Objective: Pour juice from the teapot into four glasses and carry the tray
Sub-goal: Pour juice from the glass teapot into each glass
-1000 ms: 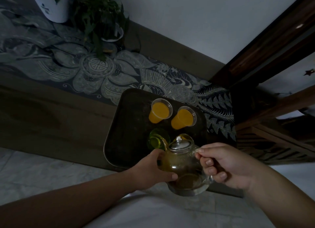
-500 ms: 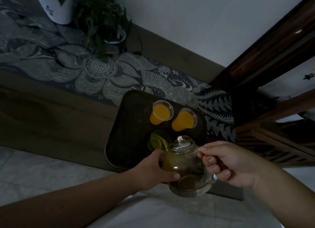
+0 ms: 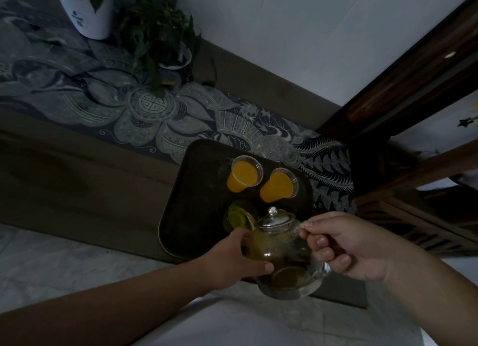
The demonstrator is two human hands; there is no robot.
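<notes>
A glass teapot (image 3: 287, 255) with a metal lid is tilted forward over the near edge of a dark tray (image 3: 191, 203). My right hand (image 3: 354, 247) grips its handle. My left hand (image 3: 232, 257) holds the pot's body from the left side. The spout points into a third glass (image 3: 236, 217), which shows a thin yellow-green layer of juice. Two glasses full of orange juice, one on the left (image 3: 243, 175) and one on the right (image 3: 279, 187), stand further back on the tray. A fourth glass is not visible.
The tray sits on a low wooden bench with a patterned dark cloth runner (image 3: 144, 112). A white plant pot (image 3: 88, 14) and a smaller potted plant (image 3: 160, 35) stand at the back left. A dark wooden frame (image 3: 413, 86) rises at the right. Pale tiled floor lies below.
The teapot and both hands have barely shifted; the pot stays tilted over the third glass, and the view has drifted slightly.
</notes>
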